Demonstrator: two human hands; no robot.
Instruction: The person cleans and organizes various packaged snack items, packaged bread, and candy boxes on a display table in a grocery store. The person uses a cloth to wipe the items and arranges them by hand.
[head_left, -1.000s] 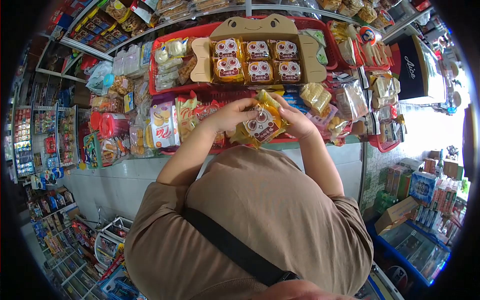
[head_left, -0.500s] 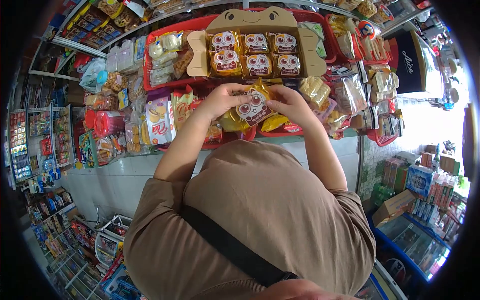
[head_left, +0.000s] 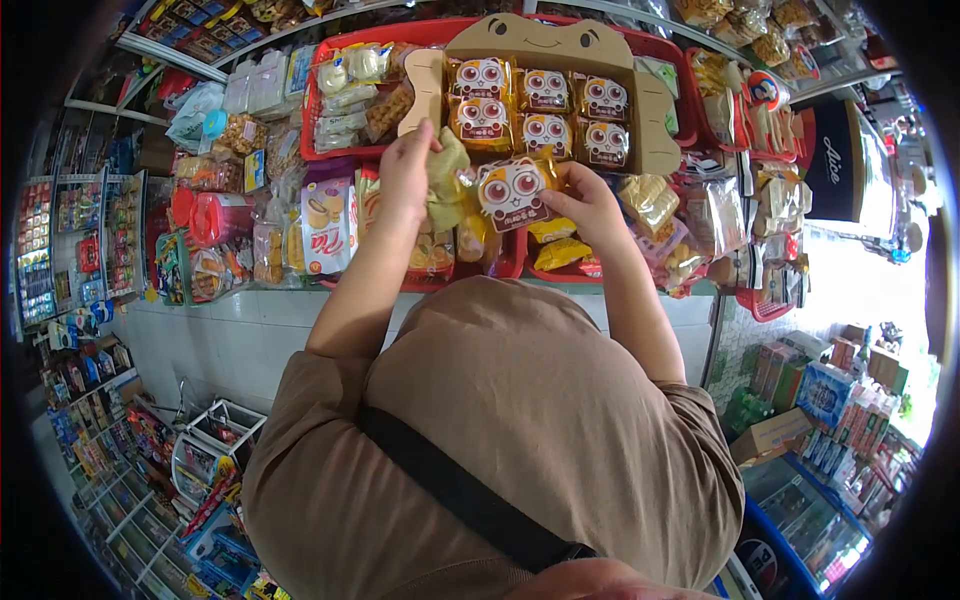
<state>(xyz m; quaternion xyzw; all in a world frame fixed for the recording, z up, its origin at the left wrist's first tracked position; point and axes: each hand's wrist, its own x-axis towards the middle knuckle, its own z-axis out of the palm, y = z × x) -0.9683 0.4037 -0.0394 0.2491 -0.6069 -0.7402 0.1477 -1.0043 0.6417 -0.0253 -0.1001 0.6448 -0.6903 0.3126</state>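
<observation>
My right hand (head_left: 592,207) pinches the right edge of a wrapped snack packet (head_left: 514,193) with a big-eyed cartoon animal face on clear and gold film. My left hand (head_left: 405,172) is closed around a crumpled olive-green cloth (head_left: 447,182), to the left of the packet. Behind both hands stands an open cardboard display box (head_left: 540,40) with a smiling face on its raised lid. Several matching packets (head_left: 546,133) sit in it in two rows.
A red basket (head_left: 308,105) surrounds the box, with other bagged snacks in it. Yellow packets (head_left: 560,254) and a purple-and-white bag (head_left: 328,225) lie nearer me. A red-lidded jar (head_left: 218,220) stands at left, a black Aice box (head_left: 830,155) at right.
My left hand has let go of the packet and moved left and up, now with the green cloth in plain view. The packet stays in my right hand, turned more level.
</observation>
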